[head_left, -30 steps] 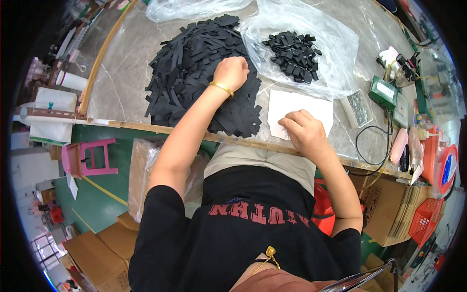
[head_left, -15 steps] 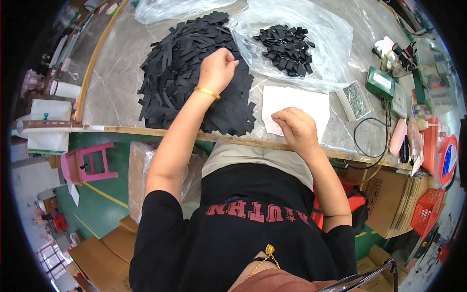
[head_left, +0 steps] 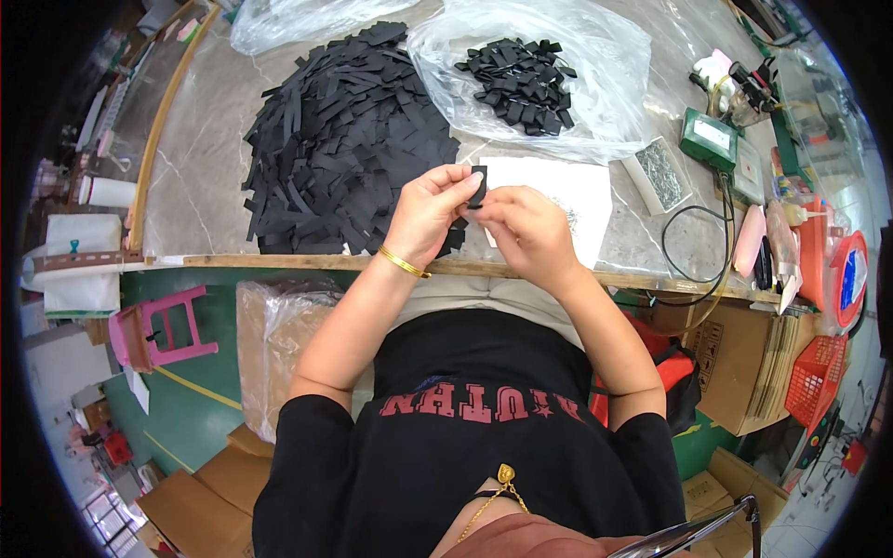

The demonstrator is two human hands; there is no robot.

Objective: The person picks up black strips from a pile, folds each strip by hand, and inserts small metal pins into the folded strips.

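Observation:
My left hand (head_left: pixel 426 212) pinches a short black fabric strip (head_left: pixel 479 187) upright between thumb and fingers, over the table's front part. Close against the strip's lower end, my right hand (head_left: pixel 532 228) is closed in a pinch; what its fingertips hold, if anything, is too small to make out. Beneath the right hand lies a white sheet (head_left: pixel 595 191) with tiny scattered bits on it. A large heap of black fabric strips (head_left: pixel 344 139) spreads to the left of my hands. Beyond them, folded black pieces (head_left: pixel 523 84) are piled on a clear plastic bag (head_left: pixel 614 84).
A white box of small metal pieces (head_left: pixel 662 177) stands right of the sheet. Past it are a green device (head_left: pixel 709 139) and a looping black cable (head_left: pixel 668 244). The table's wooden edge (head_left: pixel 316 263) runs before me. A pink stool (head_left: pixel 172 327) stands at lower left.
My left hand has come from over the heap toward the right and nearer, now holding a black strip. My right hand has moved left to meet it above the sheet's edge.

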